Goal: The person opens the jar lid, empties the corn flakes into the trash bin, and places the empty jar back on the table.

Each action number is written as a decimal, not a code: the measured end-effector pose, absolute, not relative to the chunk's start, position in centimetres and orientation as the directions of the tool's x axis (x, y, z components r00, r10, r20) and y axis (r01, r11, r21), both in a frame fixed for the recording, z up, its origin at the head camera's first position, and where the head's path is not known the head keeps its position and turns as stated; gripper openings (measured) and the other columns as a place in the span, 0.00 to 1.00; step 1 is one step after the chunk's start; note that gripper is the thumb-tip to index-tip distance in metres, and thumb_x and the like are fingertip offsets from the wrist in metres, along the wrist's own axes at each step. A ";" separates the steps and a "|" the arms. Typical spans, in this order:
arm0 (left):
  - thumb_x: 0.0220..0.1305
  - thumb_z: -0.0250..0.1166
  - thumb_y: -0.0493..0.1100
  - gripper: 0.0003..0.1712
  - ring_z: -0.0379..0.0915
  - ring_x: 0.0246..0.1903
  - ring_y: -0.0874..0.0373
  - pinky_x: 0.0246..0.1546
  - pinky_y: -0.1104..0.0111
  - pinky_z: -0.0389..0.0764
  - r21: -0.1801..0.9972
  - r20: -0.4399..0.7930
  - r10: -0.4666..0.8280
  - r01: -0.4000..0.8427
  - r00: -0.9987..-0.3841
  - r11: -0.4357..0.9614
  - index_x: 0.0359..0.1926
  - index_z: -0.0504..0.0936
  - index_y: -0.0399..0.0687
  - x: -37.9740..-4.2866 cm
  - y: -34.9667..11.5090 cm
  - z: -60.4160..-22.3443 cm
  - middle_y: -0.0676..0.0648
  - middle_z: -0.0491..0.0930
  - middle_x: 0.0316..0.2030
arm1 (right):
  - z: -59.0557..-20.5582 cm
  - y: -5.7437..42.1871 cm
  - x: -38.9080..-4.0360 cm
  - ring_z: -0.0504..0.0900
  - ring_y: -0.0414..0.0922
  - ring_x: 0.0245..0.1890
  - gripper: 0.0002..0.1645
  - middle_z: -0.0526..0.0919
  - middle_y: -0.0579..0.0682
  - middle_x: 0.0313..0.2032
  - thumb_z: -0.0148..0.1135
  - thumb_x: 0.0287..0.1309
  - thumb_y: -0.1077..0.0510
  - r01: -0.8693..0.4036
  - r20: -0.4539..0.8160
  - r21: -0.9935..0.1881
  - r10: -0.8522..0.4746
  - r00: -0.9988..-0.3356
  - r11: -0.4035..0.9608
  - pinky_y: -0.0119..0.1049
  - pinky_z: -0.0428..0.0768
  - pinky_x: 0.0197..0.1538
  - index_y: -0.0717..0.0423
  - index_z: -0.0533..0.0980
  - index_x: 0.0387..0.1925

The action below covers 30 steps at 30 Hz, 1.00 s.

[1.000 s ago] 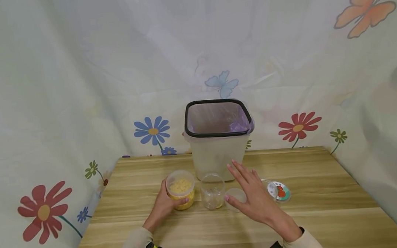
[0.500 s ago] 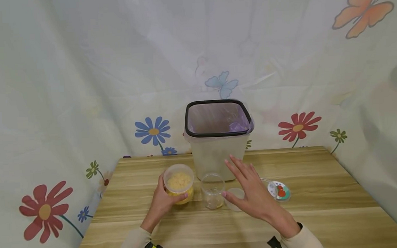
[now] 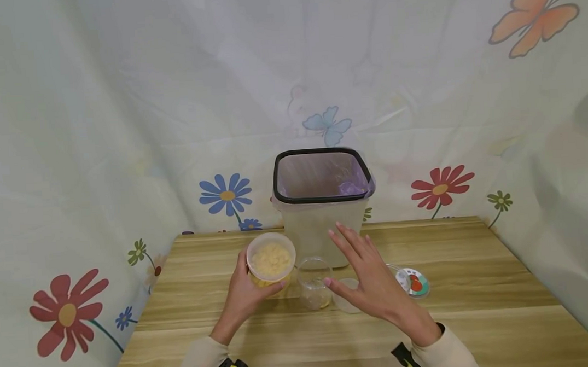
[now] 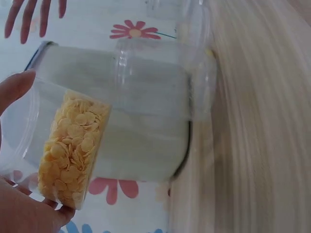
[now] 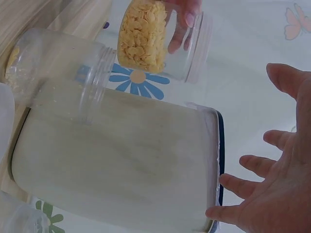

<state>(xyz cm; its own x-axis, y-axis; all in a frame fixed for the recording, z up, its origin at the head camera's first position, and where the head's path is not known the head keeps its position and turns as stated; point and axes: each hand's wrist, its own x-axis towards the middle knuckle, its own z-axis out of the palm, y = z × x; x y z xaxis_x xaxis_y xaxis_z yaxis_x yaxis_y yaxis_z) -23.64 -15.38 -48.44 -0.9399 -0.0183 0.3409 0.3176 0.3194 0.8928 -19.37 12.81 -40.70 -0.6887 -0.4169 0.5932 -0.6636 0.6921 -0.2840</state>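
Note:
My left hand (image 3: pixel 242 298) grips a clear plastic jar of corn flakes (image 3: pixel 271 260), its open mouth tipped toward the head camera. In the left wrist view the corn flakes (image 4: pixel 73 150) fill the lower part, and the jar hangs clear of the table. Just right of it stands a second clear jar (image 3: pixel 315 295), lidless, with a few yellow bits at its bottom. Beyond that jar, my right hand (image 3: pixel 374 284) hovers with fingers spread, holding nothing. It partly covers a whitish round disc (image 3: pixel 346 303) on the table.
A pale bin (image 3: pixel 321 231) with a black rim and purple liner stands behind the jars. To the right of my right hand lies a round lid with a red and green label (image 3: pixel 418 284), beside another clear round piece. A flower-printed curtain (image 3: pixel 173 128) surrounds the wooden table (image 3: pixel 478 329).
My left hand has raised the corn flake jar and moved it slightly right, toward the second jar. The right hand has shifted slightly up and left, still spread.

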 end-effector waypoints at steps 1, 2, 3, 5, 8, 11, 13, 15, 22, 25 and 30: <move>0.32 0.85 0.50 0.63 0.67 0.65 0.47 0.62 0.46 0.69 0.887 0.354 -0.019 0.329 -0.935 0.323 0.70 0.59 0.61 -23.6 -15.2 -48.2 0.48 0.70 0.64 | -40.6 12.8 -19.4 0.57 0.55 0.75 0.53 0.53 0.48 0.77 0.67 0.55 0.42 -0.665 0.598 -0.282 -0.415 -0.686 0.691 0.67 0.52 0.71 0.40 0.51 0.77; 0.32 0.85 0.50 0.63 0.68 0.64 0.47 0.62 0.46 0.69 0.879 0.373 -0.017 0.348 -0.928 0.326 0.70 0.59 0.61 -23.5 -14.9 -48.0 0.48 0.70 0.64 | -40.5 12.8 -19.4 0.57 0.55 0.75 0.53 0.53 0.48 0.77 0.68 0.54 0.42 -0.667 0.604 -0.278 -0.414 -0.681 0.691 0.67 0.52 0.71 0.41 0.52 0.77; 0.32 0.86 0.50 0.63 0.68 0.64 0.48 0.62 0.46 0.70 0.873 0.388 -0.017 0.361 -0.922 0.328 0.70 0.59 0.61 -23.4 -14.7 -47.7 0.49 0.70 0.64 | -40.4 12.8 -19.4 0.57 0.55 0.75 0.53 0.53 0.48 0.77 0.68 0.54 0.42 -0.668 0.609 -0.274 -0.413 -0.677 0.692 0.67 0.53 0.71 0.41 0.52 0.77; 0.30 0.86 0.49 0.64 0.68 0.63 0.48 0.62 0.46 0.70 0.859 0.418 -0.020 0.389 -0.908 0.332 0.70 0.60 0.63 -23.2 -14.2 -47.3 0.49 0.70 0.64 | -40.2 12.7 -19.4 0.58 0.54 0.75 0.53 0.54 0.48 0.77 0.68 0.53 0.41 -0.670 0.616 -0.267 -0.412 -0.671 0.692 0.67 0.53 0.71 0.41 0.53 0.76; 0.30 0.86 0.47 0.65 0.68 0.63 0.47 0.63 0.45 0.69 0.834 0.463 -0.024 0.426 -0.886 0.351 0.71 0.60 0.62 -22.9 -13.4 -46.7 0.48 0.70 0.64 | -39.9 12.6 -19.4 0.58 0.55 0.74 0.53 0.53 0.48 0.77 0.68 0.53 0.40 -0.674 0.623 -0.260 -0.412 -0.664 0.692 0.66 0.55 0.71 0.42 0.54 0.76; 0.31 0.85 0.46 0.65 0.68 0.63 0.46 0.62 0.44 0.70 0.811 0.495 -0.031 0.449 -0.868 0.376 0.72 0.59 0.60 -22.6 -12.6 -46.3 0.47 0.69 0.65 | -39.5 12.4 -19.2 0.59 0.56 0.74 0.53 0.53 0.48 0.77 0.68 0.53 0.40 -0.673 0.625 -0.259 -0.411 -0.664 0.693 0.65 0.60 0.70 0.42 0.54 0.76; 0.32 0.85 0.48 0.65 0.67 0.64 0.46 0.62 0.43 0.70 0.791 0.520 -0.030 0.467 -0.854 0.394 0.72 0.58 0.60 -22.4 -12.1 -46.1 0.46 0.68 0.66 | -39.2 12.2 -19.1 0.60 0.57 0.74 0.54 0.53 0.48 0.77 0.68 0.52 0.39 -0.672 0.626 -0.263 -0.408 -0.665 0.692 0.64 0.64 0.67 0.41 0.53 0.76; 0.32 0.85 0.50 0.65 0.68 0.63 0.46 0.61 0.43 0.71 0.769 0.544 -0.029 0.485 -0.838 0.417 0.72 0.58 0.60 -22.2 -11.7 -45.9 0.46 0.68 0.65 | -39.0 12.0 -19.0 0.60 0.57 0.73 0.55 0.53 0.47 0.77 0.69 0.52 0.40 -0.671 0.623 -0.270 -0.406 -0.668 0.690 0.64 0.68 0.65 0.40 0.53 0.76; 0.34 0.84 0.49 0.64 0.68 0.61 0.49 0.58 0.46 0.74 0.671 0.651 0.025 0.591 -0.758 0.448 0.73 0.58 0.60 -22.2 -9.9 -45.5 0.46 0.68 0.64 | -38.4 11.0 -19.0 0.62 0.56 0.73 0.56 0.53 0.49 0.77 0.70 0.50 0.38 -0.686 0.614 -0.268 -0.428 -0.663 0.677 0.61 0.71 0.64 0.41 0.54 0.76; 0.34 0.83 0.48 0.63 0.68 0.61 0.50 0.58 0.49 0.75 0.635 0.686 0.039 0.625 -0.726 0.454 0.73 0.58 0.58 -22.2 -9.3 -45.4 0.47 0.68 0.64 | -38.2 10.7 -18.9 0.63 0.55 0.72 0.55 0.53 0.48 0.76 0.69 0.51 0.37 -0.687 0.609 -0.275 -0.431 -0.666 0.673 0.60 0.72 0.63 0.43 0.55 0.76; 0.33 0.82 0.49 0.63 0.66 0.63 0.49 0.60 0.49 0.75 0.518 0.770 0.062 0.679 -0.635 0.520 0.72 0.60 0.48 -22.1 -8.6 -45.1 0.45 0.69 0.65 | -38.1 10.3 -18.9 0.63 0.56 0.72 0.55 0.54 0.49 0.76 0.69 0.50 0.37 -0.688 0.621 -0.273 -0.423 -0.660 0.673 0.60 0.75 0.60 0.44 0.55 0.75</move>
<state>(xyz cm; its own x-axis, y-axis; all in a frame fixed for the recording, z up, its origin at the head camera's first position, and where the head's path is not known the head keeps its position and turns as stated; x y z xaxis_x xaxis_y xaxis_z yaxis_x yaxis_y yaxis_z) -22.13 -8.57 -45.05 -0.6354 0.0622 0.7697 0.6788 0.5201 0.5184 -18.91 10.33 -38.10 -0.6603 -0.4228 0.6207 -0.6876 0.6726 -0.2734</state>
